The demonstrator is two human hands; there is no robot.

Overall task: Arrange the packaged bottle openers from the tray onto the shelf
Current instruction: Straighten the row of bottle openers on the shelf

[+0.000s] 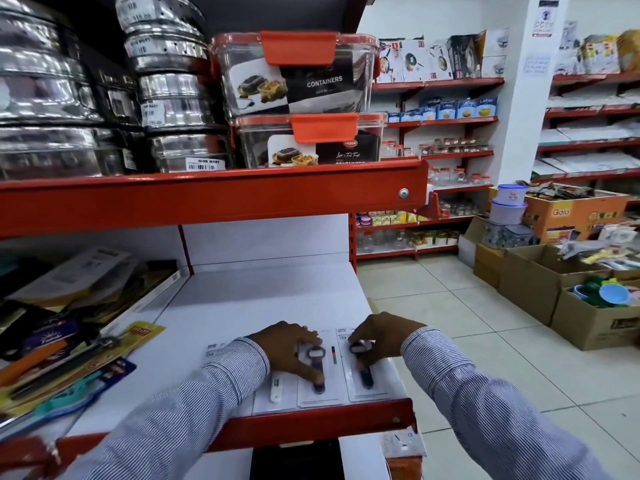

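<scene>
Three flat, clear-plastic carded packs of bottle openers lay side by side at the front right corner of the white shelf [242,299], just behind its red front lip [311,422]. The rightmost pack [367,393] held a dark opener, the middle pack [317,398] a dark opener with a metal ring head, and the leftmost pack [275,393], largely hidden by a striped sleeve, showed a white handle. The left hand [287,348] rested flat on the middle pack, fingers spread and thumb pressed on the opener's handle, gripping nothing. The right hand [377,337] lay over the top of the rightmost pack, fingertips curled down onto the opener's head; whether they pinched the pack could not be told. Left of the packs on the same shelf lay a loose heap of carded kitchen tools [69,358]. On the red shelf above stood two stacked clear containers with orange clips [301,95] and stacked steel tins [173,98].
</scene>
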